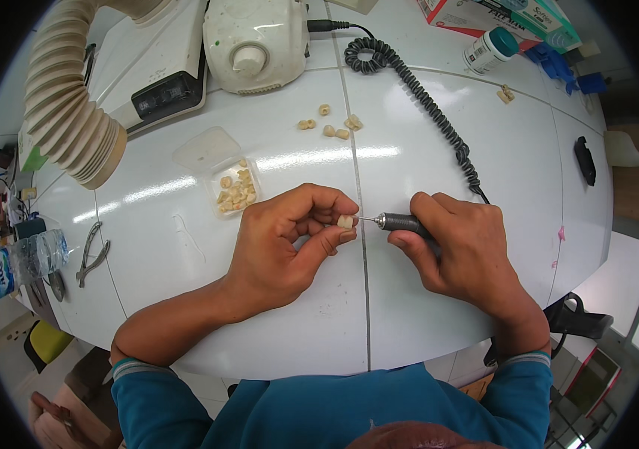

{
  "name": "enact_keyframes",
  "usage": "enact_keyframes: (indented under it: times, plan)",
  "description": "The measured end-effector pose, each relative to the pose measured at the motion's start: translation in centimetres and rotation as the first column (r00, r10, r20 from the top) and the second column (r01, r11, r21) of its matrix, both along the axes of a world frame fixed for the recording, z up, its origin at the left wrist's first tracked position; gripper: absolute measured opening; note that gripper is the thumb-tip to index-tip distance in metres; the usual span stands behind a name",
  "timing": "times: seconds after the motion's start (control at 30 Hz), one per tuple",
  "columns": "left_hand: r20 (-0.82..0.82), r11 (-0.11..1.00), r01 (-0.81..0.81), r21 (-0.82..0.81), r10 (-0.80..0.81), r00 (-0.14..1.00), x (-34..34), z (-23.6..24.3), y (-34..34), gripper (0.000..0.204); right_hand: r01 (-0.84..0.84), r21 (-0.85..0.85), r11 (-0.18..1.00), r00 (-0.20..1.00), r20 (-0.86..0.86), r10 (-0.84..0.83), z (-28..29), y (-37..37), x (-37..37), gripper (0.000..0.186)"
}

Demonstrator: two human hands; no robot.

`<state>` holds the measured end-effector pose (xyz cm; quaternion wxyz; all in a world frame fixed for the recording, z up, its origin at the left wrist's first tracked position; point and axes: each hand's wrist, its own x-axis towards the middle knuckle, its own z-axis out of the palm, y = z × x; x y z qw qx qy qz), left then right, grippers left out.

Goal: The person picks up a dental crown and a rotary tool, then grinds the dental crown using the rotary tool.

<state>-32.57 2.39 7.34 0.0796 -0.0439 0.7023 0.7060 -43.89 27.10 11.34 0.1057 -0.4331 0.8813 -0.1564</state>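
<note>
Between the thumb and fingers of my left hand (pixel 282 243) is a small cream dental crown (pixel 345 221), held near the middle of the white table (pixel 289 344). My right hand (pixel 461 243) grips a dark rotary handpiece (pixel 401 223) like a pen. Its thin metal bur points left and reaches the crown's right side; whether the two touch I cannot tell. Just beyond my left hand stands a clear plastic box (pixel 256 168) with its lid folded back, holding many tooth-coloured pieces. More such pieces (pixel 329 131) lie loose farther back.
A coiled black cord (pixel 428 97) runs from the handpiece to a cream control unit (pixel 256 45). A ribbed suction hose (pixel 72 112) hangs at the far left. Pliers (pixel 93 254) and a water bottle (pixel 31 254) lie left. A green-lidded jar (pixel 491 51) stands at the back right.
</note>
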Motion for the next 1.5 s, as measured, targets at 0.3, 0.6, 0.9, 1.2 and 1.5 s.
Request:
enact_keyframes:
  times: [0.3, 0.6, 0.9, 1.2, 1.5]
  plan:
    - [-0.010, 1.000, 0.002, -0.009, -0.002, 1.000, 0.00, -0.09, 0.00, 0.024, -0.011, 0.016, 1.000, 1.000, 0.005, 0.011, 0.06, 0.04, -0.12, 0.043]
    - [-0.013, 1.000, 0.005, -0.019, -0.005, 1.000, 0.04, 0.02, -0.15, 0.024, -0.041, 0.000, 0.999, 0.999, 0.012, 0.041, 0.11, 0.02, -0.23, 0.042]
    - [-0.019, 1.000, 0.011, -0.017, -0.011, 1.000, 0.05, -0.11, -0.01, 0.024, -0.025, -0.012, 1.000, 1.000, 0.002, 0.025, 0.01, 0.21, -0.19, 0.042]
    - [-0.011, 0.999, -0.026, -0.021, 0.025, 1.000, 0.04, 0.19, 0.33, 0.026, -0.064, -0.002, 0.998, 0.998, -0.001, 0.064, -0.18, 0.48, -0.39, 0.043]
    - [-0.035, 0.997, -0.074, -0.038, 0.073, 0.997, 0.06, -0.05, 0.20, 0.025, -0.043, 0.029, 0.999, 0.999, 0.015, 0.042, -0.02, 0.06, -0.27, 0.045]
